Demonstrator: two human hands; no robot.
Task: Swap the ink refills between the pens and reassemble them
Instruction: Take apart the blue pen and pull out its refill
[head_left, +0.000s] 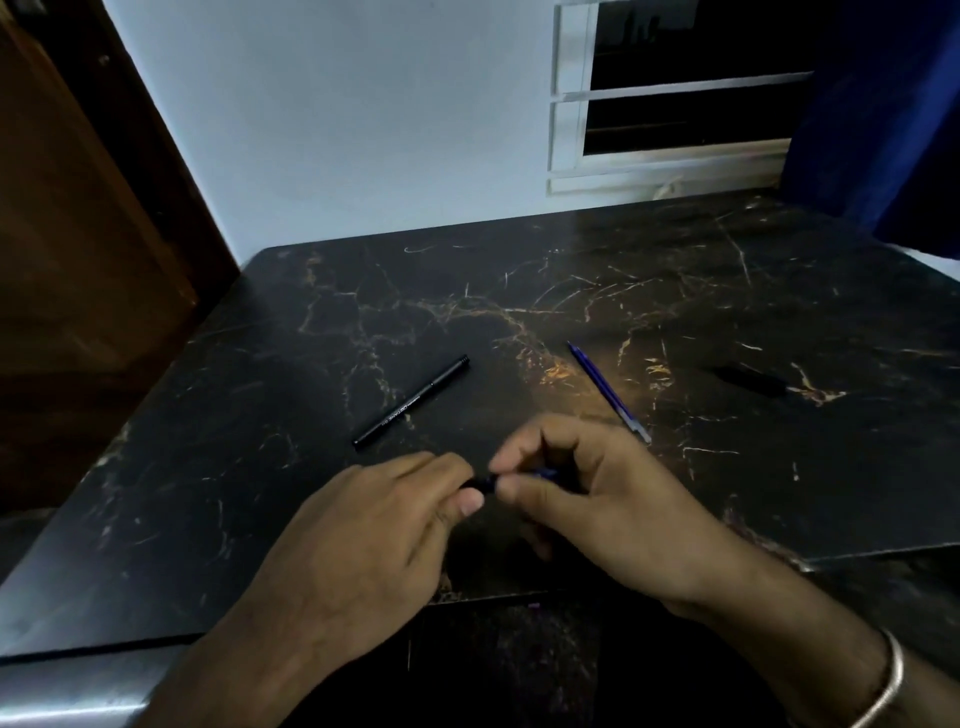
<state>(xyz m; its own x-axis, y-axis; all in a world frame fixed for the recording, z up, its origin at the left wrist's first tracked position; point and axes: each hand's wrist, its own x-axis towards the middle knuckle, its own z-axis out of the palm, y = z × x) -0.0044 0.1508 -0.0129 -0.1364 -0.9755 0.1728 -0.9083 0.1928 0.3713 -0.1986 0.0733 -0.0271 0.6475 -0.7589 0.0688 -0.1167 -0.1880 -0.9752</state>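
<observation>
Over the near middle of the dark marble table (571, 270), my left hand (374, 540) and my right hand (597, 499) meet on one pen. Its black barrel end (485, 482) shows between my fingertips and a blue part (545, 472) shows inside my right fingers; most of it is hidden. A black pen barrel (410, 402) with white print lies diagonally beyond my left hand. A blue ink refill (608, 392) lies diagonally beyond my right hand, its pale tip nearest me.
A small black pen piece (748, 382) lies on the table at the right. A wooden door (78, 260) stands at the left. A window (675, 88) and a blue curtain (883, 119) are behind the table. A bangle (883, 686) circles my right wrist.
</observation>
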